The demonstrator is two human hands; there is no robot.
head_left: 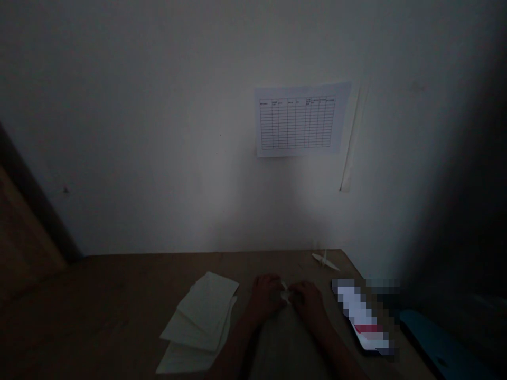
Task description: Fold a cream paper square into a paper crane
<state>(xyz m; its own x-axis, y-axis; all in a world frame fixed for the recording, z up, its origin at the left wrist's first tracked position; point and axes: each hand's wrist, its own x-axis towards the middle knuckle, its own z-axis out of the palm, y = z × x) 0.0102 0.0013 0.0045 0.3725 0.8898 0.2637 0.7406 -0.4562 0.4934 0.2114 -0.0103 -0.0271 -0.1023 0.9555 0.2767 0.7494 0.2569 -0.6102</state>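
On the brown tabletop [130, 301], a small piece of folded white paper [285, 296] lies between my two hands, mostly covered by fingers. My left hand [268, 296] closes on its left side with bent fingers. From the right, my right hand [307, 298] grips the same paper, fingertips close to those of the left. How the paper is folded is too dark and small to make out. Left of my left forearm lies a loose stack of white paper sheets [202, 311]. A folded paper crane [325, 260] sits beyond my right hand, near the table's back edge.
A phone-like device [364, 319], partly blurred out, lies right of my right forearm. A blue-green object [439, 338] stands past the table's right edge. The wall behind bears a printed table sheet [297, 124]. Wooden boarding [24, 227] rises at the left.
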